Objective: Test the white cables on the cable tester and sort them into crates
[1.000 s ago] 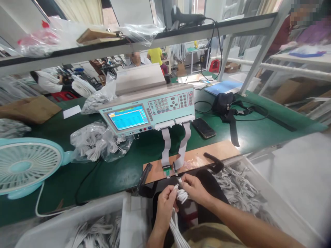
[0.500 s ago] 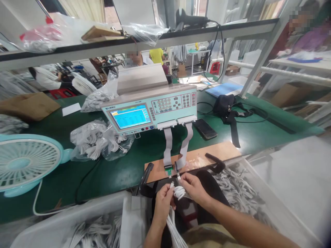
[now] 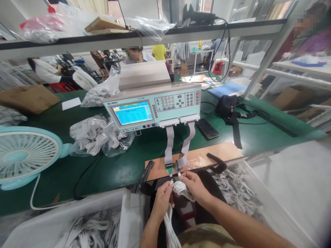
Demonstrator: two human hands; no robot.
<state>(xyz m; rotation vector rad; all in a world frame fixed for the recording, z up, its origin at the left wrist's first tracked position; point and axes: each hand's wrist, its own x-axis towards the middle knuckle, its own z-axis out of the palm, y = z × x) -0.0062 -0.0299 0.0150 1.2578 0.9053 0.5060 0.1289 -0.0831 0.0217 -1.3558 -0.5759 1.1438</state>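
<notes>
My left hand (image 3: 162, 199) pinches a small cable plug (image 3: 171, 182) just below the green connector board (image 3: 170, 170); a bundle of white cables (image 3: 170, 227) hangs from the same hand. My right hand (image 3: 195, 187) is closed on another white plug (image 3: 179, 175), which meets the end of the right ribbon cable (image 3: 187, 144). Between the hands is a coil of white cable (image 3: 182, 190). Both ribbon cables come down from a tester (image 3: 155, 106) with a lit blue screen (image 3: 133, 113). The board lies on a brown wooden strip (image 3: 191, 160).
White bins of cables stand at the left (image 3: 124, 213) and right (image 3: 269, 193). A turquoise fan (image 3: 28, 156), bagged cables (image 3: 95, 134), a phone (image 3: 207, 128) and a black pouch (image 3: 227, 105) are on the green table. People sit in the background.
The view has shifted slightly. My left hand's plug is a little nearer the green board, more of the coil shows between my hands, and the text on the screen differs.
</notes>
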